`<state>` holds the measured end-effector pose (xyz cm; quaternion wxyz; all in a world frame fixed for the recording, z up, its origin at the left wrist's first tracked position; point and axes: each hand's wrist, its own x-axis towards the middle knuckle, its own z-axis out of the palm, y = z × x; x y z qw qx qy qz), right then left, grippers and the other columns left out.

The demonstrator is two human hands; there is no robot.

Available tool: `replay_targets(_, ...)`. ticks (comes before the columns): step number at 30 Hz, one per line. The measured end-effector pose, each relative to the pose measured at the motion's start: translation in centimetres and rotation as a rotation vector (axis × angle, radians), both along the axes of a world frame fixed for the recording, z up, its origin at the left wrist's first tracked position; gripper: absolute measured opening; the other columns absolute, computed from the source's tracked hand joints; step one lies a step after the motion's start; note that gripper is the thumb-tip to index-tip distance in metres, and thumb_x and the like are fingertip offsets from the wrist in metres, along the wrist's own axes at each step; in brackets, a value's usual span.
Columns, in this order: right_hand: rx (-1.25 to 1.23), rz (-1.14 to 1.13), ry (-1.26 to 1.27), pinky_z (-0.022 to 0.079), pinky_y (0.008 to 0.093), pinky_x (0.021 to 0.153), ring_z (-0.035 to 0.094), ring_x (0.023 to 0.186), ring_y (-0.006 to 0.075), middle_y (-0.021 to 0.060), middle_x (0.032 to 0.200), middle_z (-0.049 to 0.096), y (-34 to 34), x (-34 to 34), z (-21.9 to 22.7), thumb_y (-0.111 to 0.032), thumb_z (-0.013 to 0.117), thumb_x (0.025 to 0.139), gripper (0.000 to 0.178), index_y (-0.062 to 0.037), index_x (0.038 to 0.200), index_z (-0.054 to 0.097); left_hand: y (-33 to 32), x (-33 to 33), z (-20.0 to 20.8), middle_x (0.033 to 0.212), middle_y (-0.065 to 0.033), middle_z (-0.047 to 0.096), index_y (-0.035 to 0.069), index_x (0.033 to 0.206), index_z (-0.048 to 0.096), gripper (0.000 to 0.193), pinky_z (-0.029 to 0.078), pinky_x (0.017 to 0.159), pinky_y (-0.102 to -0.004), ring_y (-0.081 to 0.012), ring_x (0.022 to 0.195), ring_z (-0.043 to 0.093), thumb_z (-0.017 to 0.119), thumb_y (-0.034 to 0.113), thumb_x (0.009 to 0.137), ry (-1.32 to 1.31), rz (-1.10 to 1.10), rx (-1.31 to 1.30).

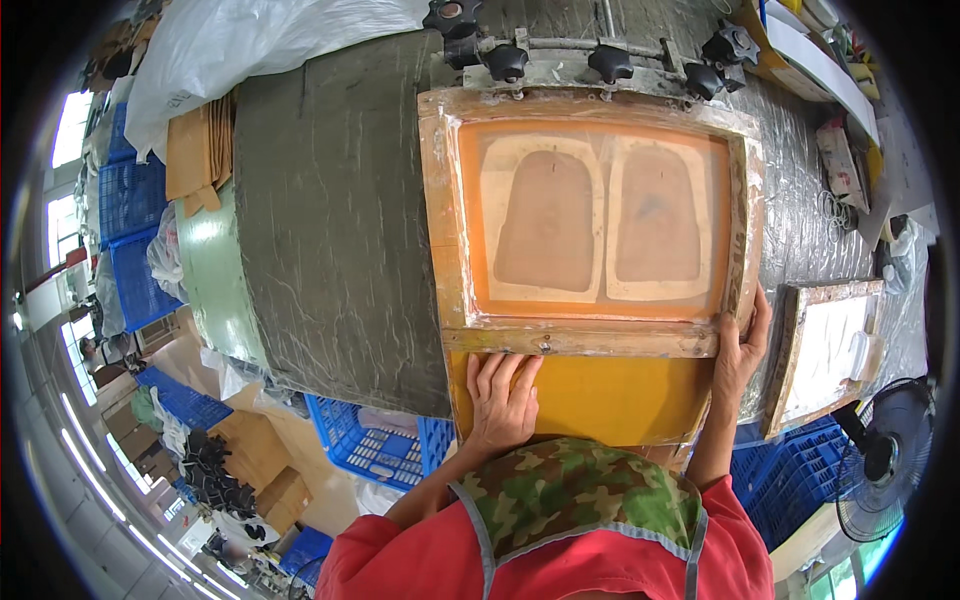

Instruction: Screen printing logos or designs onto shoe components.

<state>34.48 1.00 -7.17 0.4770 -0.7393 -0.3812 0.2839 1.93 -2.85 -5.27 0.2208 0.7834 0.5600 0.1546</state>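
Note:
A wooden-framed printing screen lies in front of me, with orange mesh and two rounded panel shapes side by side in it. Its far rail sits under a metal clamp bar with black star knobs. Beneath the screen, a yellow board sticks out toward me. My left hand rests palm down on this board, fingers stretched out, tips at the near rail. At the near right corner, my right hand grips the screen frame, thumb on the corner and fingers along its outer side.
A dark worktop stretches to the left, with plastic sheeting and brown cardboard beyond. Another small framed screen lies at right, near a black fan. Blue crates stand below the table edge.

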Motion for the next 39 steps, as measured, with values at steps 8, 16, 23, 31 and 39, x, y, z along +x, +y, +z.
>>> replay_targets(8,-0.007,0.003,0.046,0.038,0.0337,0.105,0.049,0.12,0.0195,0.0074,0.129,0.05,0.03,-0.1,-0.19,-0.001,0.059,0.086,0.054,-0.0014,0.138,0.048,-0.14,-0.04,-0.28,0.133,-0.0114,0.047,0.008,0.129,0.059,0.048,0.018,0.113,-0.0583,-0.0323,0.128,0.04,0.062,0.012,0.081,0.003,0.016,0.007)
replay_targets(16,0.016,-0.008,0.057,0.043,0.0311,0.1,0.054,0.113,0.0155,0.0067,0.126,0.055,0.33,-0.29,-0.18,-0.002,0.059,0.089,0.05,-0.0002,0.139,0.048,0.1,-0.12,-0.21,0.134,-0.0111,0.046,0.008,0.132,0.056,0.049,0.018,0.113,-0.0587,-0.0319,0.128,0.039,0.061,0.012,0.084,-0.005,0.015,-0.004)
replay_targets(23,0.017,-0.024,0.123,0.045,0.0296,0.097,0.054,0.112,0.0146,0.0069,0.126,0.056,-0.13,-0.19,-0.48,-0.001,0.058,0.091,0.048,-0.0006,0.138,0.048,-0.13,0.04,-0.4,0.135,-0.0107,0.045,0.009,0.133,0.056,0.049,0.018,0.113,-0.0583,-0.0323,0.128,0.039,0.061,0.011,0.084,-0.028,0.015,0.009)
replay_targets(31,0.008,-0.003,0.072,0.042,0.0311,0.101,0.052,0.117,0.0171,0.0105,0.131,0.054,0.16,-0.56,-0.05,-0.004,0.06,0.09,0.051,-0.0002,0.139,0.047,0.03,-0.01,-0.06,0.134,-0.0112,0.046,0.009,0.131,0.057,0.049,0.018,0.113,-0.0585,-0.0327,0.128,0.04,0.061,0.011,0.082,-0.007,0.016,0.004)
replay_targets(39,0.031,0.008,0.027,0.042,0.0308,0.098,0.052,0.113,0.0156,0.0067,0.126,0.053,0.38,-0.57,0.05,-0.002,0.06,0.089,0.05,-0.003,0.138,0.05,0.09,-0.06,-0.26,0.134,-0.0104,0.047,0.008,0.132,0.057,0.05,0.018,0.113,-0.058,-0.0326,0.127,0.04,0.061,0.011,0.082,-0.007,0.007,0.022)
